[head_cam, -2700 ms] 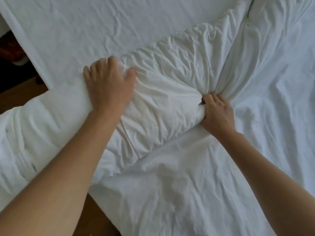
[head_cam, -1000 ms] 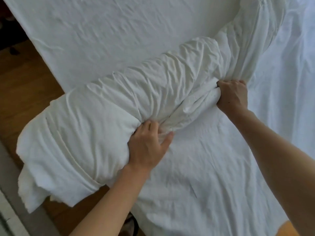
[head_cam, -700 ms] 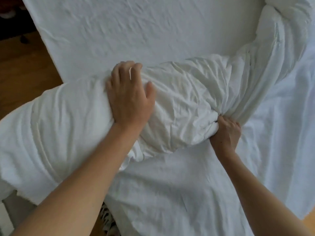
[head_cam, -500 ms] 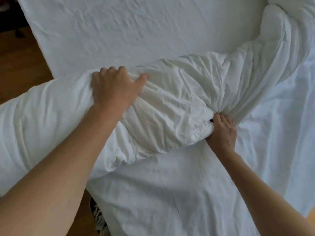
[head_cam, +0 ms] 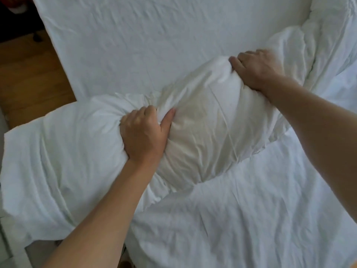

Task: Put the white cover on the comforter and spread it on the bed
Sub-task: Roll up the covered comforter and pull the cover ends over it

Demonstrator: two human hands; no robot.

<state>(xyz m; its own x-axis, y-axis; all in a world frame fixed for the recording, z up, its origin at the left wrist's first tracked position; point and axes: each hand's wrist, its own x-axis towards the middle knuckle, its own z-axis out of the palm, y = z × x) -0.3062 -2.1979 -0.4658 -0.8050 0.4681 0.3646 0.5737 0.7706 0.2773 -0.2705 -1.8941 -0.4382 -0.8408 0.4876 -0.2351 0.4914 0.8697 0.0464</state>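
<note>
The bulky white fabric roll of comforter and cover (head_cam: 202, 132) lies across the white-sheeted bed (head_cam: 135, 39), running from eight toward two o'clock. The left hand (head_cam: 144, 134) bunches fabric in curled fingers, apparently anchoring it; the right hand (head_cam: 257, 68) clutches the roll's far side, likely to work the cover along.

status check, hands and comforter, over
Left hand grips bunched white cover on the rolled comforter. Right hand grips its far side. Roll lies across the bed, not spread. Nothing in the way.

The rolled comforter (head_cam: 202, 132) lies across the bed (head_cam: 135, 45), overhanging its left edge.
</note>
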